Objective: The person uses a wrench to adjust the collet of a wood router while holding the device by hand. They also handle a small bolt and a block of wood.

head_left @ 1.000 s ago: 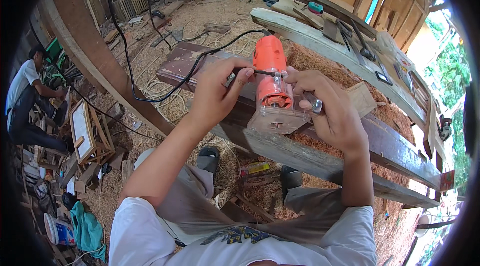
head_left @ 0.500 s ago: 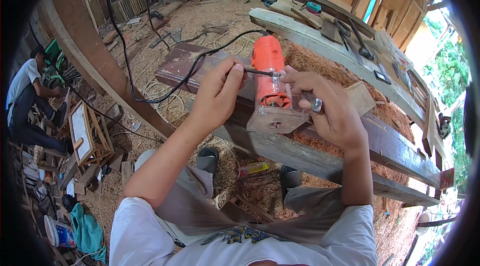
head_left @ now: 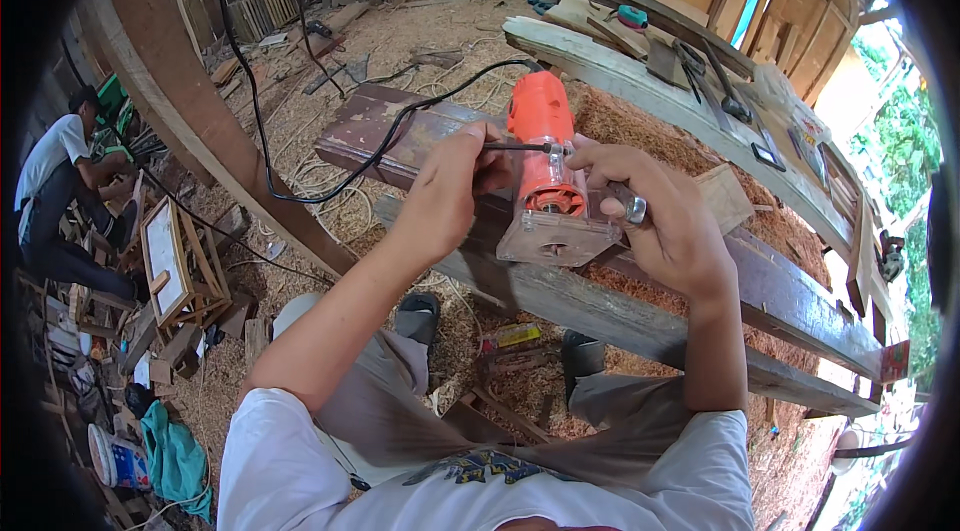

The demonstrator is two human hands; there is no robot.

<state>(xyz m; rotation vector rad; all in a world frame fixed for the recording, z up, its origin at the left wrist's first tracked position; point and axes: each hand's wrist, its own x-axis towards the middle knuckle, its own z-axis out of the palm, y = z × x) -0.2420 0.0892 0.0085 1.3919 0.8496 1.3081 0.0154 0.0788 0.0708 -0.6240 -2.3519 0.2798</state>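
An orange trim router [head_left: 543,106] with a clear plastic base [head_left: 557,238] lies on its side across the wooden beams, its base plate toward me. My left hand [head_left: 450,189] is closed around a thin dark metal shaft [head_left: 518,146], which looks like a screwdriver. The tip of this shaft meets the metal clamp [head_left: 556,155] on the side of the base. From the right, my right hand [head_left: 660,211] steadies the base, its fingertips beside the clamp. A shiny metal tool [head_left: 632,206] is tucked in that hand; most of it is hidden.
A black cord [head_left: 400,116] runs from the router over a brown board [head_left: 385,136]. To the right, a long plank [head_left: 650,81] carries hand tools, including a hammer [head_left: 735,106], and a phone [head_left: 767,155]. Another person [head_left: 75,181] sits at the far left beside a wooden frame [head_left: 175,256].
My left hand has turned at the wrist, its fingers curling over the shaft and the thumb now less visible. The router and my right hand stay in place. The person at left has shifted slightly.
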